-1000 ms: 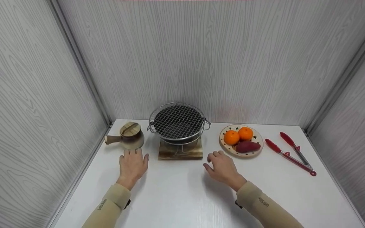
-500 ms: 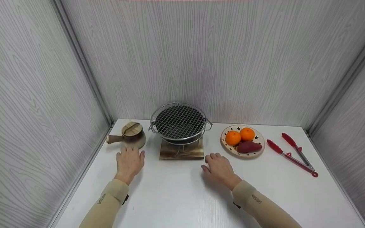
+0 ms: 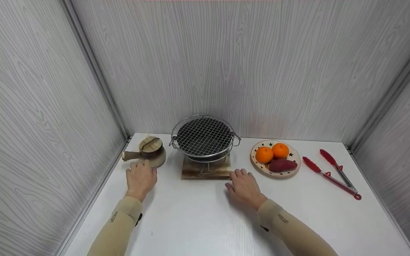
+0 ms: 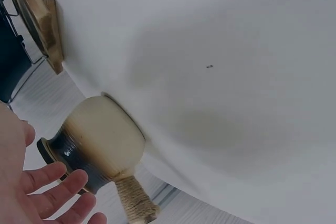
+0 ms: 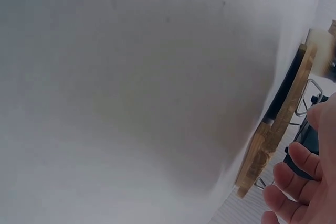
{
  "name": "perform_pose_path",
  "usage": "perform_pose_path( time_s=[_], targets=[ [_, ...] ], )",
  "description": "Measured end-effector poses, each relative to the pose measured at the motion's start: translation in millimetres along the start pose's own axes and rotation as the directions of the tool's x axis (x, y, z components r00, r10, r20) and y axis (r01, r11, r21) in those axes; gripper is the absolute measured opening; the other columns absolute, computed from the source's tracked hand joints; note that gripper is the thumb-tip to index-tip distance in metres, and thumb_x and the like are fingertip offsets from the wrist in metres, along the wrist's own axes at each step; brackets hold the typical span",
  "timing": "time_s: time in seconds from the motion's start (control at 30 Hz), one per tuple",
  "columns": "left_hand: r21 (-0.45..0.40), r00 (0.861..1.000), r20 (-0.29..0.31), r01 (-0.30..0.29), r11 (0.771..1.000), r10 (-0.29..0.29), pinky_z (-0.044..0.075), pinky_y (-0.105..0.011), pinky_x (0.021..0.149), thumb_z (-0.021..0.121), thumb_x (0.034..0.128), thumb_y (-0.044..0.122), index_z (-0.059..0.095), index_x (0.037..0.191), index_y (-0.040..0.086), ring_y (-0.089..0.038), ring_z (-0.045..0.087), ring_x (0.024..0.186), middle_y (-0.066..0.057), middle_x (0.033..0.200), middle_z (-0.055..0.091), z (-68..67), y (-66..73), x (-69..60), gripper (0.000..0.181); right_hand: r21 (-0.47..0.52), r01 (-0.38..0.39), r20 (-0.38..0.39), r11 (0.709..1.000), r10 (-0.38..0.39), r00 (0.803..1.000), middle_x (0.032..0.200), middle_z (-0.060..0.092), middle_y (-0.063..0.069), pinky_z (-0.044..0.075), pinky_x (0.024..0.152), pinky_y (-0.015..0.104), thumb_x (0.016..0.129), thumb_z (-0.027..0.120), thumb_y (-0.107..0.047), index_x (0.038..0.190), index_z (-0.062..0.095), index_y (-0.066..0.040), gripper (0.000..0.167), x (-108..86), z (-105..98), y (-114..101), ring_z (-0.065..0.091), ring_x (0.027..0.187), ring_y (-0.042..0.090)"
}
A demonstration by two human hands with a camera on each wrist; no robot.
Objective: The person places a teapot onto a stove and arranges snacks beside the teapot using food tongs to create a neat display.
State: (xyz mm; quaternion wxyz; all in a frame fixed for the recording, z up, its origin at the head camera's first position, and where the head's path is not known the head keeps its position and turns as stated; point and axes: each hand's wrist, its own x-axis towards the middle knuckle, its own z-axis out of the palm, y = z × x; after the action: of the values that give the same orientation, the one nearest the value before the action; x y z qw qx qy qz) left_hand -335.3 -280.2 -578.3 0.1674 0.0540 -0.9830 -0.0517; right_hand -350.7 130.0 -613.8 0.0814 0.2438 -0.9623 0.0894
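Note:
My left hand point(image 3: 141, 179) hovers just in front of a small ceramic pot point(image 3: 158, 159), palm down and holding nothing. The pot has a wooden lid point(image 3: 151, 144) and a side handle point(image 3: 131, 155) that points left; the left wrist view shows rope wound round that handle point(image 4: 135, 198). Whether the fingertips touch the pot I cannot tell. My right hand point(image 3: 245, 186), fingers loosely bent and holding nothing, is near the front right corner of the wooden base point(image 3: 205, 173) under a round grill point(image 3: 205, 137) with a wire mesh top.
Right of the grill, a star-patterned plate point(image 3: 255, 166) bears two oranges point(image 3: 264, 155) and a red-purple sweet potato point(image 3: 282, 165). Red-tipped tongs point(image 3: 336, 183) lie spread at the far right. Grey panels point(image 3: 205, 64) enclose the white table point(image 3: 198, 220) at the back and sides.
My left hand has moved a little left and forward, toward the pot's handle side. The right hand has shifted slightly left. The view has turned slightly; the objects stay in place.

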Motion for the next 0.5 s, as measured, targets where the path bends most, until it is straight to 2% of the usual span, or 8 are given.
perform_pose_path(
  time_s=[0.27,0.5],
  targets=[
    [0.064,0.999,-0.025,-0.033,0.997,0.035,0.061,-0.066,0.089,0.063,0.1126,0.034,0.068,0.12,-0.007,-0.053,0.068,0.113,-0.032,0.115,0.074,0.0,-7.1,12.9,0.042,0.014,0.003,-0.049,1.0,-0.003,0.999,0.113,0.068,0.017,0.056,0.092,0.056,0.112,0.062,-0.039,0.121,0.063,-0.006,0.034,3.3,7.2,2.2,0.061,0.108,0.038],
    [0.117,0.998,-0.024,-0.047,0.992,0.05,0.057,-0.071,0.1,0.065,0.1109,0.039,0.064,0.131,-0.008,-0.054,0.062,0.123,-0.034,0.126,0.068,0.0,-20.9,23.1,0.051,-0.004,-0.023,-0.052,1.0,0.023,0.998,0.113,0.067,0.015,0.056,0.09,0.054,0.113,0.059,-0.041,0.122,0.062,-0.006,0.036,9.0,11.9,3.9,0.062,0.106,0.036]
  ],
)
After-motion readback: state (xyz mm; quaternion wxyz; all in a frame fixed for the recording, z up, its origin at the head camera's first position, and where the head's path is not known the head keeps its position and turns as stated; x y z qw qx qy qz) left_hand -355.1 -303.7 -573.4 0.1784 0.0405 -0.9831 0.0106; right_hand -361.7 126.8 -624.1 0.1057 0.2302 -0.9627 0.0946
